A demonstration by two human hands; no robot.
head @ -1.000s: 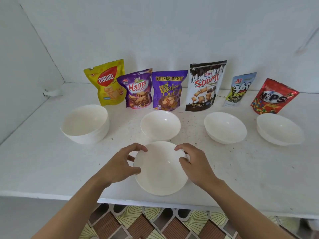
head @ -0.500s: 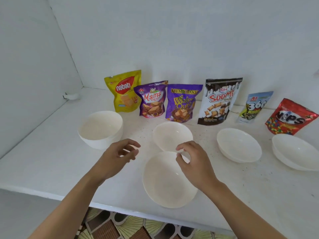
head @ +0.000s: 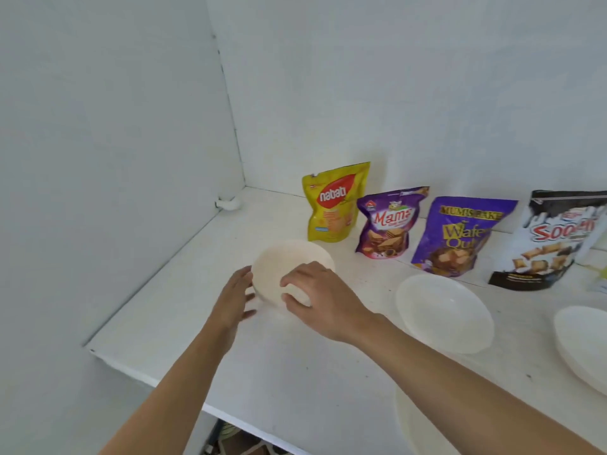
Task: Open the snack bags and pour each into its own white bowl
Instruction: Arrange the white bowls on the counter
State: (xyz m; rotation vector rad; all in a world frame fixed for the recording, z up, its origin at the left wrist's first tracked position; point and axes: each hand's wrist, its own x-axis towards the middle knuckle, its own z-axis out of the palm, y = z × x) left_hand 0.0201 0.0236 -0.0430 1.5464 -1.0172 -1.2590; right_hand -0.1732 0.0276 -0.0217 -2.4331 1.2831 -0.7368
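- Two hands, the deep bowl (head: 289, 262) between them.
- Left hand (head: 235, 300): straight fingers against its side.
- Right hand (head: 323, 298): fingers curled round its wall.

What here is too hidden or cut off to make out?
Head view only:
The black snack bag: cut off by the right edge, name incomplete.
The bowl at the bottom: cut by the bottom edge, crossed by the right forearm.
The deep bowl: near wall covered by the right hand.
The bowl at far right: mostly beyond the edge.

Head-worn view, forward and down
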